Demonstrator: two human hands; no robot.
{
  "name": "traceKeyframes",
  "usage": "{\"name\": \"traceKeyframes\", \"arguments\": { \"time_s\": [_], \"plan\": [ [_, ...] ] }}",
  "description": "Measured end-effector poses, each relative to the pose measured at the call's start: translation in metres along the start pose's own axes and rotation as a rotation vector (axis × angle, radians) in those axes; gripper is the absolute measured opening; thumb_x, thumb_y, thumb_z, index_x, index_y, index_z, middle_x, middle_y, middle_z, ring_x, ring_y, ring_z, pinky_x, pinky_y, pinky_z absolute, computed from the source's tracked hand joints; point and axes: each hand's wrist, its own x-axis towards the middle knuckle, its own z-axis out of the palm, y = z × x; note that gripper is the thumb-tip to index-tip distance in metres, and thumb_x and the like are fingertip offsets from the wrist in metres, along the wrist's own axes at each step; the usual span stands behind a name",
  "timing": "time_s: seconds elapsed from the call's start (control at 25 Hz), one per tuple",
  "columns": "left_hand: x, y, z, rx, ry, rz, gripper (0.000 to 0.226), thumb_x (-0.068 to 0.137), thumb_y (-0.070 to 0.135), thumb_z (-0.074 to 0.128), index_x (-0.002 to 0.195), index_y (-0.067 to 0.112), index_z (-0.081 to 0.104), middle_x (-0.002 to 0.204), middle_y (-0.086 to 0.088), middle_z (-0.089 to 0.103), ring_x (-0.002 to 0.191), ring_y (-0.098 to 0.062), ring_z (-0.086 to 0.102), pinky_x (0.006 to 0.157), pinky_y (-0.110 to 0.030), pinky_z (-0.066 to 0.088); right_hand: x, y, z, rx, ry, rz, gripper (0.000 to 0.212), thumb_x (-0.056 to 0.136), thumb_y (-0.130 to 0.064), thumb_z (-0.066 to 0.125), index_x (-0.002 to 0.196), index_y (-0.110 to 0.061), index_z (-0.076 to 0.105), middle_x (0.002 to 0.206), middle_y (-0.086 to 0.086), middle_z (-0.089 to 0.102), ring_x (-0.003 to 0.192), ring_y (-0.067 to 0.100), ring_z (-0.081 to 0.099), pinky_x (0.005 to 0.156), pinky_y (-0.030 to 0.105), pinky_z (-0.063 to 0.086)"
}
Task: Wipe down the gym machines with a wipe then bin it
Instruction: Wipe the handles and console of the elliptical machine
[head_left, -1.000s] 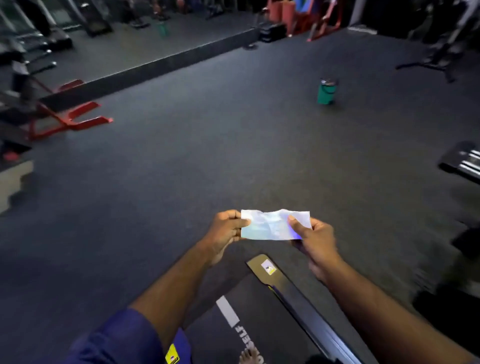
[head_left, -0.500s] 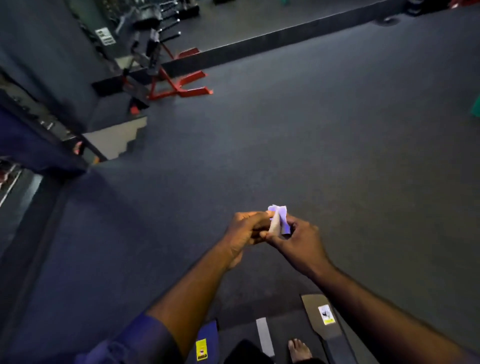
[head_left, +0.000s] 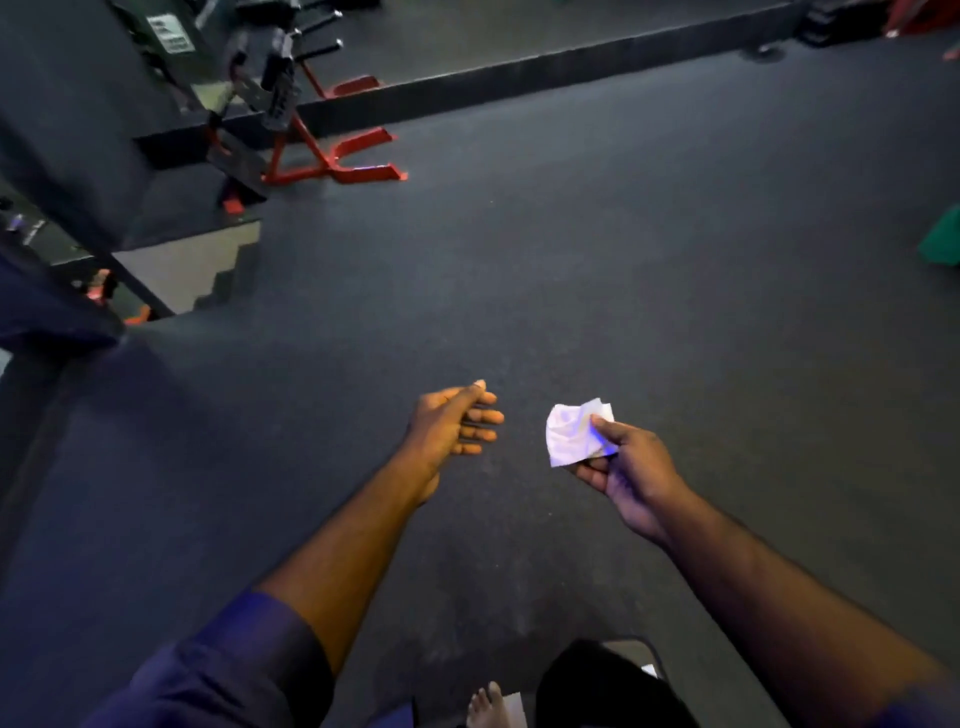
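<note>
Parted since 0.5 s ago: left hand (head_left: 452, 423) let go of wipe (head_left: 574, 434) | left: fingers straight, empty | right hand (head_left: 634, 467): thumb and fingers pinch folded wipe, above floor (head_left: 623, 260), near left hand | green container (head_left: 943, 241), probably bin: well ahead-right of wipe, right hand nearer | red-framed machine (head_left: 317, 140): far left

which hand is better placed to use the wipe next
Right. The right hand pinches the crumpled wipe between thumb and fingers, while the left hand is open and holds nothing. The green object at the frame's right edge, possibly the bin, also lies on that side.
</note>
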Motion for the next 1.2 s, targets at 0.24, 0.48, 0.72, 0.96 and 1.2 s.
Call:
{"name": "traceKeyframes", "arguments": {
  "time_s": [0.24,0.48,0.72,0.96,1.2],
  "plan": [
    [0.124,0.072,0.108,0.134,-0.231,0.064,0.042,0.105,0.047,0.057,0.11,0.008,0.072,0.101,-0.015,0.08,0.079,-0.024,0.072,0.069,-0.033,0.054,0.081,-0.081,-0.083,0.117,0.2,-0.107,0.026,0.102,-0.009,0.06,0.125,-0.001,0.067,0.1,0.013,0.077,0.083,0.022,0.075,0.081,0.039,0.061],
    [0.32,0.08,0.338,0.213,-0.48,0.178,0.045,0.105,0.047,0.055,0.112,0.006,0.072,0.105,-0.018,0.078,0.077,-0.024,0.072,0.069,-0.032,0.055,0.21,-0.18,-0.273,0.098,0.143,-0.332,0.02,0.1,-0.012,0.06,0.114,-0.001,0.071,0.109,0.018,0.075,0.089,0.02,0.075,0.087,0.039,0.062],
    [0.479,0.067,0.589,0.274,-0.785,0.1,0.047,0.104,0.054,0.051,0.11,0.012,0.072,0.106,-0.016,0.079,0.077,-0.024,0.073,0.067,-0.031,0.055,0.346,-0.247,-0.448,0.046,0.64,-0.303,0.015,0.103,-0.011,0.058,0.096,-0.009,0.071,0.091,0.015,0.073,0.064,0.012,0.07,0.062,0.027,0.06],
    [0.589,0.124,0.894,0.375,-1.079,0.103,0.048,0.105,0.053,0.05,0.111,0.011,0.072,0.101,-0.013,0.08,0.073,-0.02,0.073,0.066,-0.031,0.054,0.404,-0.38,-0.637,0.273,0.952,-0.355,0.016,0.104,-0.007,0.055,0.106,-0.009,0.071,0.083,0.006,0.078,0.071,0.015,0.074,0.063,0.029,0.06],
    [0.557,0.166,1.18,0.561,-1.443,0.088,0.053,0.103,0.057,0.052,0.114,0.009,0.073,0.107,-0.016,0.079,0.083,-0.027,0.071,0.073,-0.036,0.053,0.353,-0.461,-0.783,0.754,1.22,-0.467,0.014,0.1,-0.002,0.059,0.111,-0.004,0.067,0.107,0.016,0.074,0.101,0.03,0.07,0.095,0.05,0.056]
  ]
}}
